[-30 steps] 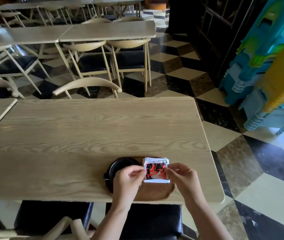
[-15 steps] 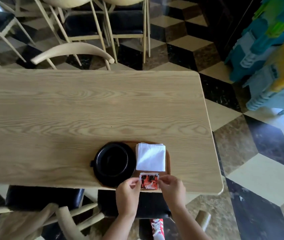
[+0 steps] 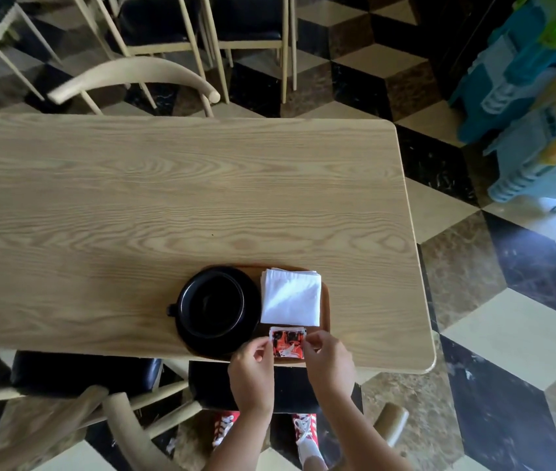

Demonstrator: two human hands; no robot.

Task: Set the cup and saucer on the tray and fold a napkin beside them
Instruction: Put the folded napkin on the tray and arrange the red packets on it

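Since a second ago the packet (image 3: 287,343) has been pulled off the napkin (image 3: 290,297), now held pinched by both hands (image 3: 252,363) (image 3: 329,362) just below it; cup (image 3: 213,302) and napkin already on tray (image 3: 325,300).

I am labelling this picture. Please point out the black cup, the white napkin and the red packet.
black cup (image 3: 214,303), head view, on its dark inside.
white napkin (image 3: 290,298), head view, on the middle of its top fold.
red packet (image 3: 288,344), head view, on its printed face between the hands.
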